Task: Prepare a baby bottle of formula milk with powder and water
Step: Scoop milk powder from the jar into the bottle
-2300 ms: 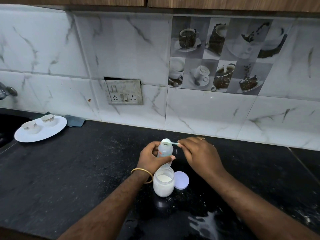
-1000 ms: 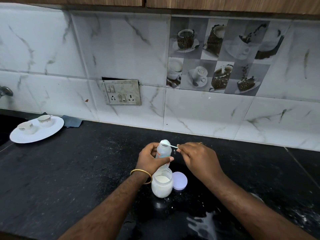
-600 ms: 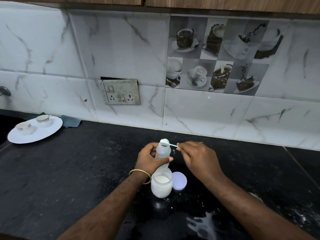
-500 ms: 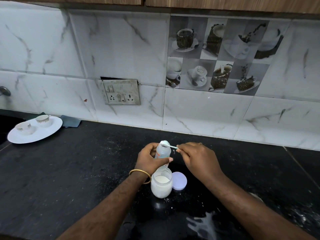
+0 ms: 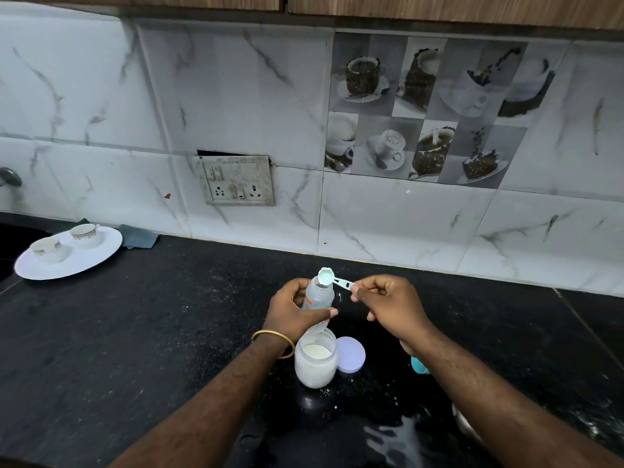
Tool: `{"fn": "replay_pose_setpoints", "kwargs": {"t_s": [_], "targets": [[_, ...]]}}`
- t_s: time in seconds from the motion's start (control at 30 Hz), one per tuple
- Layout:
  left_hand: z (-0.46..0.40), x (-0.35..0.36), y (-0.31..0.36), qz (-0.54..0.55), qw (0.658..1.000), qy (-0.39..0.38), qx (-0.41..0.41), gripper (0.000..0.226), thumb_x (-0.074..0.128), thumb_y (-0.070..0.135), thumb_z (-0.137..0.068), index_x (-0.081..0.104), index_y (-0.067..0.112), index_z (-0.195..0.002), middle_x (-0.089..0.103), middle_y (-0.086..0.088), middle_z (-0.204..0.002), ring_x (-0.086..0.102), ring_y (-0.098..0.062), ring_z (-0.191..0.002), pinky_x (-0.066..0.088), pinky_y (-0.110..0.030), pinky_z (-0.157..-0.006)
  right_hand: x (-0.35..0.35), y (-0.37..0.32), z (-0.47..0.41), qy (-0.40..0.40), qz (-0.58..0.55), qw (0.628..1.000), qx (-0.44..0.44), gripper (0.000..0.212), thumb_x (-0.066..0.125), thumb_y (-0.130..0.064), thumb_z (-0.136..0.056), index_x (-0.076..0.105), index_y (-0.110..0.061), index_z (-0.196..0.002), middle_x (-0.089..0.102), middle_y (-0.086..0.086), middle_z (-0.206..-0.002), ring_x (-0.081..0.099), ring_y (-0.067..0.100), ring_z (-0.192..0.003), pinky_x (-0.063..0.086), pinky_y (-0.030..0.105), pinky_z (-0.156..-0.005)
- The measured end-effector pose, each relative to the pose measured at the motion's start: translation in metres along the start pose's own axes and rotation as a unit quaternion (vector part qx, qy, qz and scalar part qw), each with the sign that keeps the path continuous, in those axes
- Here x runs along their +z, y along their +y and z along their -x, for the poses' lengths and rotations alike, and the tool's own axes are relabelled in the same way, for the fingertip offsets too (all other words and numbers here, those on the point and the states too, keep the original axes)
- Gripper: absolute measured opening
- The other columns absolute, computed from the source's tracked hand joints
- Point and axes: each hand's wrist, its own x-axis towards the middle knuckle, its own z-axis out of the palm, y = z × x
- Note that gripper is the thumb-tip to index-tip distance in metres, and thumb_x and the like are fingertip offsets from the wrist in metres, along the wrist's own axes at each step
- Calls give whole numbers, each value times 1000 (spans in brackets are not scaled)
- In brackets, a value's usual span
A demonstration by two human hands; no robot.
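Head view: jar, lid beside.

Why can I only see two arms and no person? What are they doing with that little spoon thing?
The camera sits on the person's head and looks down, so you see only their arms. The left hand holds a baby bottle upright. The right hand pinches a small green scoop, tipped over the bottle's open top. On the black counter, nearer the person, stands an open jar of white powder, its round lid lying beside it. Far off to the left, a white plate carries two cups.
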Motion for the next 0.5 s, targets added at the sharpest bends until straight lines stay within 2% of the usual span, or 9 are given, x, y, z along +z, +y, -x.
{"fn": "replay_pose_setpoints", "kwargs": {"t_s": [0.1, 0.2, 0.27, 0.33, 0.4, 0.5], "targets": [[-1, 0, 2, -5, 1000, -1, 2, 56, 95, 18, -56, 67, 20, -104, 73, 2, -99, 70, -15, -92, 59, -30, -82, 0, 3, 0, 6, 0, 1000, -16, 9, 71, -15, -88, 76, -18, -82, 75, 4, -73, 53, 9, -48, 48, 23, -51], [-2, 1, 3, -5, 1000, 0, 3, 55, 95, 19, -55, 67, 19, -103, 73, 2, -97, 70, -15, -89, 59, -28, -80, 0, 6, 2, 34, 95, 987, -124, 6, 72, -22, -88, 77, -22, -86, 71, -6, -68, 55, 2, -53, 51, 23, -55], [-3, 2, 3, -3, 1000, -1, 1, 55, 95, 20, -54, 67, 20, -102, 74, 2, -96, 70, -15, -88, 59, -30, -80, 0, 7, 6, 67, 188, 955, -220, 8, 72, -25, -89, 78, -22, -93, 74, -12, -81, 63, 2, -68, 53, 26, -63], [-3, 2, 3, -1, 1000, -1, -2, 56, 95, 20, -54, 67, 21, -102, 74, 2, -96, 70, -14, -88, 59, -30, -80, 0, 10, 9, 104, 240, 921, -289, 11, 71, -24, -89, 77, -20, -98, 76, -9, -95, 69, 12, -81, 56, 30, -69], [-3, 2, 4, 3, 1000, 1, -3, 55, 95, 18, -55, 67, 20, -102, 74, 1, -96, 70, -14, -87, 59, -29, -79, 1, 13, 11, 132, 269, 896, -328, 12, 72, -23, -89, 76, -20, -99, 76, -8, -97, 69, 14, -83, 56, 29, -69], [-3, 2, 4, 1, 1000, 1, -1, 54, 95, 17, -55, 67, 19, -102, 73, 0, -96, 70, -16, -89, 59, -30, -79, 2, 19, 11, 114, 338, 872, -335, 14, 77, -20, -84, 76, -23, -97, 75, -9, -89, 69, 15, -76, 53, 27, -61]]}}
